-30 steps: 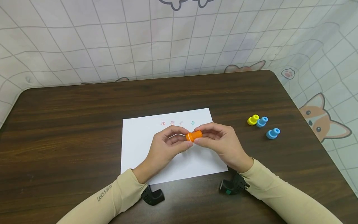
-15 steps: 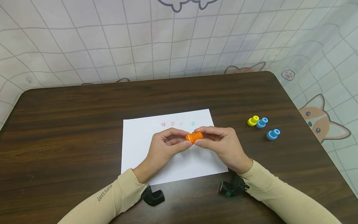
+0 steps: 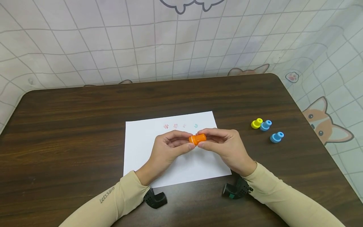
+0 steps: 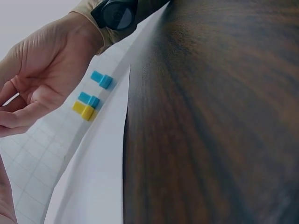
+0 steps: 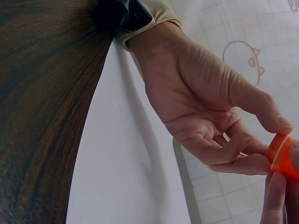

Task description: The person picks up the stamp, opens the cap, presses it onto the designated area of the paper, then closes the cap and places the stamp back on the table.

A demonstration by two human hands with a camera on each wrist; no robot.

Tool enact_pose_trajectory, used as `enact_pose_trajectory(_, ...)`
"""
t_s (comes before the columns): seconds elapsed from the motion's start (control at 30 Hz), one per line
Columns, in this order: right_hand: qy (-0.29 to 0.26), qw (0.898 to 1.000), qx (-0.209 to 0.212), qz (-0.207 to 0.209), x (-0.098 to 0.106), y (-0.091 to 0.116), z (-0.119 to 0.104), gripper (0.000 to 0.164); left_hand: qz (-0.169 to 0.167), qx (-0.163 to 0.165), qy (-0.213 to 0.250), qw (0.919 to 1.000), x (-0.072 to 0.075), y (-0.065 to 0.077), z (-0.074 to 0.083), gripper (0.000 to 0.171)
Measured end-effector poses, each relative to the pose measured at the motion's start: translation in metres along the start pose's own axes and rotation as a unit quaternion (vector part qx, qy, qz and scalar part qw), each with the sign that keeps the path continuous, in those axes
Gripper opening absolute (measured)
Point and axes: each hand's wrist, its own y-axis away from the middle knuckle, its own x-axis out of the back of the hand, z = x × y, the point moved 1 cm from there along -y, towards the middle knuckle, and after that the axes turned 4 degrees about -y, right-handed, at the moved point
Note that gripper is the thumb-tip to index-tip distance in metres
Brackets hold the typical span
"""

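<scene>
Your orange stamp (image 3: pixel 198 138) is up above the paper (image 3: pixel 141 151), nearly level, its long axis running left to right, wide end toward your left hand (image 3: pixel 167 147), narrow end toward your right hand (image 3: pixel 224 145). Both hands pinch it between thumb and fingers, partly covering its ends. Just beyond, small red and green prints (image 3: pixel 175 126) line the paper, which lies on the table (image 3: pixel 85 126). Off to your right stand a yellow stamp (image 3: pixel 256 123) and two blue stamps (image 3: pixel 277 137), one just beside the yellow. Yours has a thin white ring near its wide end.
</scene>
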Motion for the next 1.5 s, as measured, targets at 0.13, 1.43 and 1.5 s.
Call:
enact_pose_trajectory(0.13, -0.011, 1.000, 0.000, 0.002, 0.000, 0.000, 0.000, 0.039, -0.001, 0.002, -0.004, 1.0000, 0.000, 0.000, 0.000, 0.036)
enact_pose_trajectory(1.43, -0.047, 0.995, 0.059, 0.063, 0.011, -0.021, -0.030, 0.031, 0.046, 0.020, 0.011, 0.9987, 0.038, 0.008, 0.030, 0.037)
enact_pose_trajectory(1.5, -0.057, 0.994, 0.063, 0.064, 0.011, -0.023, -0.031, 0.030, 0.051, 0.021, 0.004, 0.9985, 0.042, 0.010, 0.029, 0.036)
